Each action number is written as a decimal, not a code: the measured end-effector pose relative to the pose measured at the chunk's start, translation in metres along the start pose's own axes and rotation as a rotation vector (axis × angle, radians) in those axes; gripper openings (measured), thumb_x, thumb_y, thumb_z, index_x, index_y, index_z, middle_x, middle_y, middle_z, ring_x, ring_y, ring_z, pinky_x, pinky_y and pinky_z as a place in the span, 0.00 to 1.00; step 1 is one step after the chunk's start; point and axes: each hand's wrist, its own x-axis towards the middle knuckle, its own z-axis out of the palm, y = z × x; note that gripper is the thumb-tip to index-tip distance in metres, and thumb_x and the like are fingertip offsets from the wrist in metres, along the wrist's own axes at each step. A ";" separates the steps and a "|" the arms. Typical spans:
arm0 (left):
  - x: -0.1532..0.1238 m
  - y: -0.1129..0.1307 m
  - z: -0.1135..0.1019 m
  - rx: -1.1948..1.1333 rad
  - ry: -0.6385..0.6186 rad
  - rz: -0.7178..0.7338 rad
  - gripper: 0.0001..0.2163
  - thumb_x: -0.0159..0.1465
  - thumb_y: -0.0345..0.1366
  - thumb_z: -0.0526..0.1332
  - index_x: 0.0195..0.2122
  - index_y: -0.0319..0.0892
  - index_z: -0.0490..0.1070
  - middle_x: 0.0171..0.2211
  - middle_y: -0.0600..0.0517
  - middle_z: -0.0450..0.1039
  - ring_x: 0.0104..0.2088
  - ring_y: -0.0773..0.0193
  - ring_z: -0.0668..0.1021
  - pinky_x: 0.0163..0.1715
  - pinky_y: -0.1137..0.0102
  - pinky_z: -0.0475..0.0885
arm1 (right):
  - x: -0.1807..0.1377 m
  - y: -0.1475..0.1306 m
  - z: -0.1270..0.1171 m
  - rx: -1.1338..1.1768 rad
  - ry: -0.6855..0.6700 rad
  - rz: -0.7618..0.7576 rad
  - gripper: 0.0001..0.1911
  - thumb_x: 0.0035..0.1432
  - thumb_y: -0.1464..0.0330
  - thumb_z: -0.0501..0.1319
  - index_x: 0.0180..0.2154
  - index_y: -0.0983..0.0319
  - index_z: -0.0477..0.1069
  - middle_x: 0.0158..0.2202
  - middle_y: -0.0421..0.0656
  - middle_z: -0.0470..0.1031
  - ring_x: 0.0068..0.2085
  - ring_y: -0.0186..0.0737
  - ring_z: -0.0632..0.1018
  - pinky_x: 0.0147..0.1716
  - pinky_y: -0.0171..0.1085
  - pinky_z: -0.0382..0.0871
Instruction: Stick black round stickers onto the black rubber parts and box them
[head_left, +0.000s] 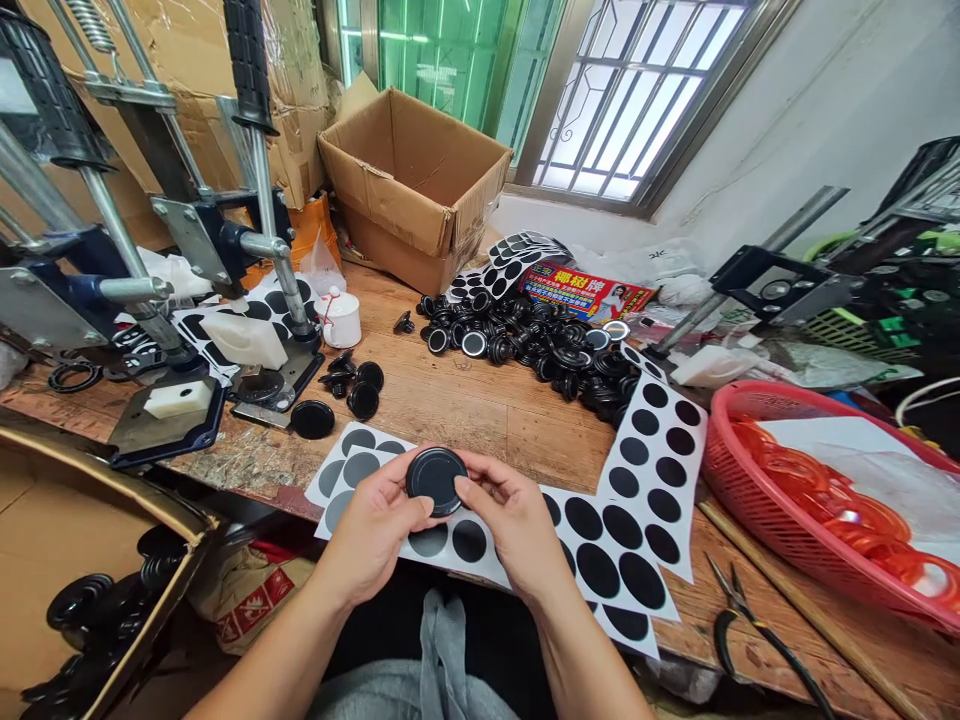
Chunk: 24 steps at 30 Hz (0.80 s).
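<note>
Between my two hands is a round black knob (pixel 436 480), its flat disc face turned up toward me. My left hand (pixel 382 525) pinches its left rim with the thumb on the edge. On the other side, my right hand (pixel 510 510) grips the rim, thumb near the top face. The underside of the knob is hidden. Below my hands lie white sheets of round black stickers (pixel 600 570), spread along the table's front edge. A few black knobs (pixel 364 400) lie just beyond, near a hand press (pixel 259 385).
A large pile of black knobs (pixel 525 345) sits at the back. Lever presses stand at left and right. An open cardboard box (pixel 420 240) is behind. At right are a red basket (pixel 787 530) of orange rings and pliers (pixel 742 610). A carton (pixel 45 560) of black parts stands lower left.
</note>
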 end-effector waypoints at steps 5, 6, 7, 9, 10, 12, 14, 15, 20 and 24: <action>-0.002 0.002 -0.005 -0.007 -0.023 -0.040 0.19 0.56 0.29 0.65 0.50 0.46 0.73 0.46 0.48 0.75 0.41 0.61 0.75 0.40 0.67 0.74 | 0.009 0.000 0.004 -0.006 0.083 0.026 0.12 0.51 0.60 0.67 0.33 0.61 0.76 0.31 0.41 0.78 0.34 0.37 0.75 0.37 0.36 0.68; -0.002 0.003 -0.006 -0.006 -0.034 -0.043 0.20 0.56 0.29 0.65 0.51 0.47 0.73 0.46 0.48 0.75 0.40 0.62 0.75 0.40 0.67 0.74 | 0.011 0.001 0.005 -0.018 0.094 0.034 0.13 0.51 0.59 0.68 0.31 0.62 0.75 0.29 0.41 0.78 0.32 0.36 0.74 0.34 0.35 0.67; -0.003 0.003 -0.006 -0.003 -0.046 -0.046 0.20 0.56 0.28 0.65 0.51 0.47 0.73 0.46 0.48 0.75 0.40 0.62 0.75 0.39 0.67 0.73 | 0.014 0.001 0.006 -0.034 0.104 0.046 0.14 0.50 0.58 0.68 0.29 0.62 0.73 0.27 0.40 0.76 0.29 0.35 0.73 0.31 0.34 0.66; -0.003 0.002 -0.007 0.001 -0.072 -0.052 0.22 0.56 0.27 0.64 0.53 0.47 0.72 0.47 0.48 0.74 0.39 0.62 0.75 0.39 0.68 0.73 | 0.019 0.002 0.010 -0.095 0.120 0.073 0.16 0.49 0.56 0.67 0.26 0.62 0.69 0.22 0.38 0.72 0.25 0.33 0.69 0.26 0.33 0.61; -0.003 0.001 -0.008 0.003 -0.081 -0.056 0.22 0.56 0.27 0.64 0.53 0.47 0.72 0.47 0.48 0.74 0.40 0.62 0.75 0.39 0.68 0.73 | 0.021 0.002 0.013 -0.148 0.122 0.078 0.17 0.48 0.56 0.67 0.25 0.62 0.67 0.21 0.37 0.70 0.24 0.32 0.67 0.24 0.33 0.60; -0.003 -0.002 -0.009 0.005 -0.078 -0.061 0.23 0.56 0.26 0.63 0.53 0.46 0.72 0.48 0.48 0.74 0.40 0.62 0.75 0.38 0.69 0.72 | 0.023 0.001 0.017 -0.302 0.117 0.060 0.18 0.47 0.56 0.68 0.24 0.61 0.64 0.20 0.35 0.66 0.24 0.33 0.65 0.24 0.33 0.58; -0.002 -0.004 -0.011 -0.010 -0.063 -0.057 0.25 0.55 0.24 0.63 0.54 0.47 0.71 0.47 0.48 0.75 0.39 0.65 0.75 0.39 0.72 0.71 | 0.023 0.000 0.022 -0.474 0.100 0.032 0.18 0.45 0.57 0.69 0.26 0.60 0.63 0.22 0.34 0.67 0.26 0.34 0.66 0.25 0.34 0.60; -0.001 -0.005 -0.012 -0.026 -0.060 -0.054 0.26 0.54 0.23 0.63 0.54 0.47 0.71 0.47 0.49 0.75 0.39 0.66 0.74 0.39 0.73 0.71 | 0.022 -0.001 0.023 -0.533 0.081 0.023 0.18 0.44 0.58 0.70 0.28 0.59 0.64 0.24 0.35 0.68 0.28 0.36 0.68 0.27 0.35 0.61; 0.003 -0.002 -0.023 -0.113 -0.102 -0.063 0.31 0.50 0.18 0.61 0.55 0.47 0.70 0.49 0.49 0.74 0.46 0.62 0.75 0.46 0.72 0.69 | 0.014 0.000 0.015 -0.363 -0.160 0.003 0.24 0.45 0.66 0.70 0.46 0.57 0.68 0.42 0.40 0.74 0.41 0.41 0.73 0.39 0.38 0.67; 0.005 0.003 -0.027 -0.148 -0.116 -0.063 0.30 0.50 0.19 0.62 0.55 0.47 0.70 0.50 0.47 0.75 0.51 0.56 0.74 0.50 0.65 0.68 | 0.010 0.004 0.002 -0.221 -0.257 0.025 0.30 0.48 0.69 0.69 0.53 0.56 0.66 0.50 0.43 0.72 0.47 0.42 0.72 0.38 0.37 0.66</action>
